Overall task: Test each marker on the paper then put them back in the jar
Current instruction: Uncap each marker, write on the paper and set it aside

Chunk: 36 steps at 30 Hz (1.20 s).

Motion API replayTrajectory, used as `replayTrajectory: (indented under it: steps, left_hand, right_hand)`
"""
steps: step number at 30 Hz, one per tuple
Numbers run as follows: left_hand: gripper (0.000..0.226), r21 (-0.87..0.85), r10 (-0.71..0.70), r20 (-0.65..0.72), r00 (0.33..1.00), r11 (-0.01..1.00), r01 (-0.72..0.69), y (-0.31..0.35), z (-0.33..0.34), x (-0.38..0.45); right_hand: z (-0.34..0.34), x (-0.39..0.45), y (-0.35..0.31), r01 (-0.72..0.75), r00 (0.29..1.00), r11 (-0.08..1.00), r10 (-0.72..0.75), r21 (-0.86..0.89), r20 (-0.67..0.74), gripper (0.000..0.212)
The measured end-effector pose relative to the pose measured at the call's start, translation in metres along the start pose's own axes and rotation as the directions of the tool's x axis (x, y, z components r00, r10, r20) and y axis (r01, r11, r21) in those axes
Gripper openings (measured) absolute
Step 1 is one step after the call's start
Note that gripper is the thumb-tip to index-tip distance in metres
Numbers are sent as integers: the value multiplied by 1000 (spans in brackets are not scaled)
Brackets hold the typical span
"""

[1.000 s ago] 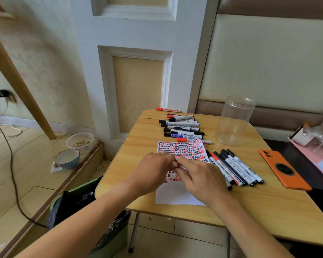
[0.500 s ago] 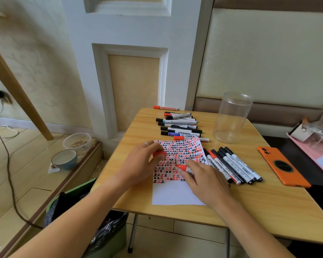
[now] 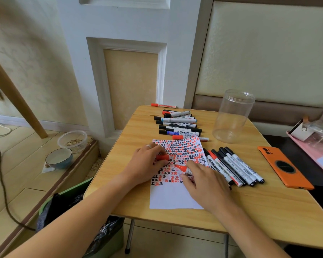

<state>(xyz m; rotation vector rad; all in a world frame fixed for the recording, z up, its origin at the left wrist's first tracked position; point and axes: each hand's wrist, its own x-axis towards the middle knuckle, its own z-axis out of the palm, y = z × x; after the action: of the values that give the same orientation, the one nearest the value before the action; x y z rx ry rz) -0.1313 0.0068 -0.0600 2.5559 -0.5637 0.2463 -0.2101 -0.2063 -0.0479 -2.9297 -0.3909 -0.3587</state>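
Note:
A white paper [image 3: 173, 198] lies on the wooden table [image 3: 142, 131], its upper half covered in red and black marks. My right hand [image 3: 203, 183] grips an uncapped red marker [image 3: 182, 168] with its tip on the paper. My left hand [image 3: 145, 164] rests on the paper's left edge and holds the red cap [image 3: 162, 157]. A clear empty jar [image 3: 231, 116] stands at the table's back right. Several capped markers [image 3: 177, 123] lie in a row behind the paper. Another group of markers [image 3: 235, 166] lies to the right of the paper.
An orange phone [image 3: 285, 167] lies at the table's right edge. A pink tray [image 3: 313, 144] with packets sits further right. On the floor at left are a bowl [image 3: 59, 158], a plastic tub [image 3: 72, 140], a cable and a green bin [image 3: 73, 220] under the table corner.
My hands pulled apart, taking the cap off the red marker. The left hand moved left with the cap; the right hand brought the marker's tip down onto the paper.

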Motion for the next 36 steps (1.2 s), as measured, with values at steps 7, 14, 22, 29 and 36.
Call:
replayTrajectory:
  steps: [7,14,22,29,36]
  left_hand:
    - [47,-40,-29,106,994,999,34,-2,-20,-25]
    - [27,-81,61,125,990,995,-51,-18,-29,-41]
    - [77,140,74,266,961,983,-115,-21,-16,-37]
    - [80,175,40,288,957,980,-93,-19,-15,-34]
    - [75,163,43,268,962,983,-89,-17,-15,-35]
  right_hand:
    - [-4,4,6,-19,997,950,40,311,-60,21]
    - [-11,6,-6,-29,981,599,171,800,-92,12]
    - [-9,12,-15,-187,953,-193,201,963,225,39]
    - [2,14,-25,-169,964,43,215,985,156,25]
    - [4,15,-24,-138,964,66,236,988,118,17]
